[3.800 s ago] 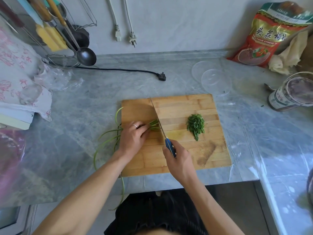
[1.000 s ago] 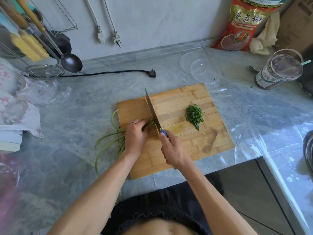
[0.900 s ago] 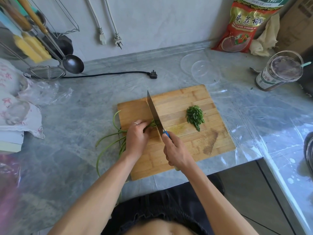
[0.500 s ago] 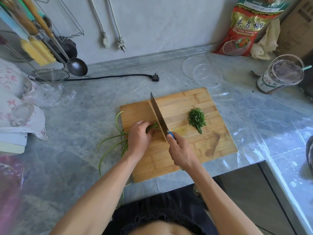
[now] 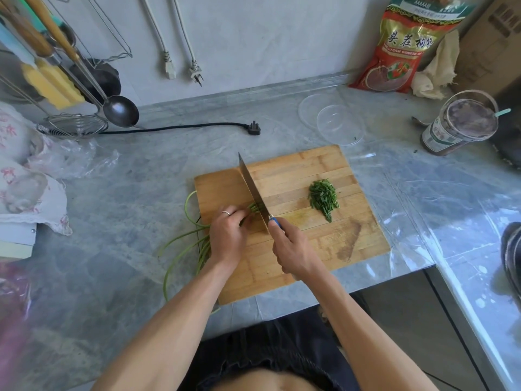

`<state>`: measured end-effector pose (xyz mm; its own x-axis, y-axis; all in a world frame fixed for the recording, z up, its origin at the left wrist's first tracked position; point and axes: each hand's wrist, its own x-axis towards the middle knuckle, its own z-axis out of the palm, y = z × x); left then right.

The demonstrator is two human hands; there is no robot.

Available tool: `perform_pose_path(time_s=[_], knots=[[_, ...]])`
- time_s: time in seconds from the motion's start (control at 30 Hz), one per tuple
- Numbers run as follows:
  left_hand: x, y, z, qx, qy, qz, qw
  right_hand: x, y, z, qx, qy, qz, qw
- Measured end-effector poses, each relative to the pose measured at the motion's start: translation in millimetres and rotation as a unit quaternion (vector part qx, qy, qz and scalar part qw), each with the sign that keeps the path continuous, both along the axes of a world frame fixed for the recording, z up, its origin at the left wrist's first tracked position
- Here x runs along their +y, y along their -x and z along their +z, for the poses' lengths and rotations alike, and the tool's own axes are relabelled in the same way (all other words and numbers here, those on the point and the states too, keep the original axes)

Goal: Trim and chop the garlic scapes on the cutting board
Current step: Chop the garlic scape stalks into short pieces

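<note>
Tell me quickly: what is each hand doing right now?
Left hand: holds the garlic scapes bunched on the cutting board.
Right hand: grips the knife.

You have bare board (image 5: 315,244) right of the knife (image 5: 252,193); the chopped pile (image 5: 323,198) blocks its far part.

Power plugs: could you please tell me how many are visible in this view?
3: two white plugs hang side by side on the wall; one black plug lies on the counter behind the cutting board.
</note>
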<state>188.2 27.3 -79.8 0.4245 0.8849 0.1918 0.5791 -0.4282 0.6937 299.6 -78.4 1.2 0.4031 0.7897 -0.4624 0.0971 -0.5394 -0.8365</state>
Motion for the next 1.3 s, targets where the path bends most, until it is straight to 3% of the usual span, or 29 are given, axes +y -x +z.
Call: perform_pose_path(time_s=[0.23,0.47,0.77,0.93,1.07,1.3], knots=[[5.0,10.6,-0.1,0.057,-0.098,-0.093,0.989,8.0,-6.9,0.1,0.000,-0.005,0.029,1.000],[-3.3,15.3,0.0,0.041,-0.064,-0.047,0.996,-1.6,-17.2,3.8,0.023,0.001,0.071,0.997],[-10.2,3.3,3.1,0.070,-0.083,0.007,0.994,1.0,-27.6,-1.2,-0.028,-0.037,0.064,0.997],[-8.3,-6.8,2.8,0.071,-0.075,0.014,0.995,3.4,-27.2,-0.3,-0.046,-0.029,0.112,0.992],[-6.1,-3.0,2.5,0.082,-0.081,0.003,0.993,9.9,-29.1,-1.8,-0.004,-0.020,0.090,0.996],[-5.2,-3.7,2.7,0.071,-0.072,0.021,0.995,-5.6,-33.7,6.5,-0.059,-0.066,0.125,0.988]])
